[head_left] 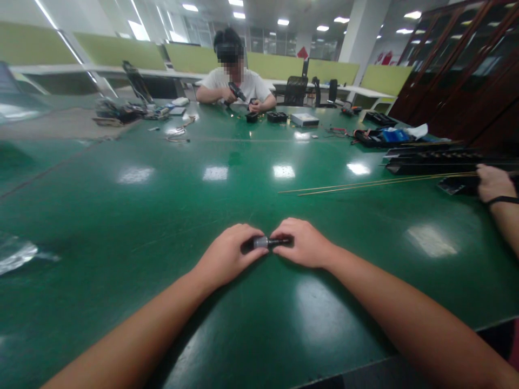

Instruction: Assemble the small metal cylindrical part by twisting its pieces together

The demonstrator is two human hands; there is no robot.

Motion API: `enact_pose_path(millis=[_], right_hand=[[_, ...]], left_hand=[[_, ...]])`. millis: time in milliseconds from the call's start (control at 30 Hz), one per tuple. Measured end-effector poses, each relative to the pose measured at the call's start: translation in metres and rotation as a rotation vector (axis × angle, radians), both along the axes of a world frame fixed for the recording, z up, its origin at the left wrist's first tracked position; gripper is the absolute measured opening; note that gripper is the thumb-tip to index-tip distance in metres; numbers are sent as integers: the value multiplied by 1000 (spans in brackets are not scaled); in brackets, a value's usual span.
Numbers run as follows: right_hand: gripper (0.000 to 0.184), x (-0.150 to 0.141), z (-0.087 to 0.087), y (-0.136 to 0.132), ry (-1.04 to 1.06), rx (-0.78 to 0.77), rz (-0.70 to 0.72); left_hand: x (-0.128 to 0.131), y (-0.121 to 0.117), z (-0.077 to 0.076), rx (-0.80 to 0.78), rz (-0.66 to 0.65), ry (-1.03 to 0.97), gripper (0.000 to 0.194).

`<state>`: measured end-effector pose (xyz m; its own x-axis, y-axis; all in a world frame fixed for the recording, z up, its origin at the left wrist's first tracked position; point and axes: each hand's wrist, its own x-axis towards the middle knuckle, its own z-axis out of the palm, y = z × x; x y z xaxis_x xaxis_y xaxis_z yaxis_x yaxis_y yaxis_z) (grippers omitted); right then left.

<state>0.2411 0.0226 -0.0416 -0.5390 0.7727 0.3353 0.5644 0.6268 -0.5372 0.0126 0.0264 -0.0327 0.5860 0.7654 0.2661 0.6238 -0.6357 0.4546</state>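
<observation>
A short dark cylinder with a grey band (260,242) lies level just above or on the green table; its exact kind is unclear. My left hand (232,249) is closed round its thicker end, thumb and fingers on either side. On the right, its narrow dark part runs into my right hand (302,243), whose thumb and fingers pinch it. The fingers hide both ends of the cylinder. Both hands are close together near the middle of the view, a small gap between their fingertips.
Long thin rods (357,185) and black channel-shaped parts (430,162) lie to the right, where another person's hand (497,183) reaches in. Across the green table (170,205), a person in a white shirt (257,84) holds a power drill (237,91). Crumpled clear plastic (18,256) lies left.
</observation>
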Motion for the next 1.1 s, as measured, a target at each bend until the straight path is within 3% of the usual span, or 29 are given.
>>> enact_pose_path(millis=[1100], right_hand=[[7,-1,0,1,5,2,-12]], left_hand=[[0,-2,-1,-18,16,-13,21]])
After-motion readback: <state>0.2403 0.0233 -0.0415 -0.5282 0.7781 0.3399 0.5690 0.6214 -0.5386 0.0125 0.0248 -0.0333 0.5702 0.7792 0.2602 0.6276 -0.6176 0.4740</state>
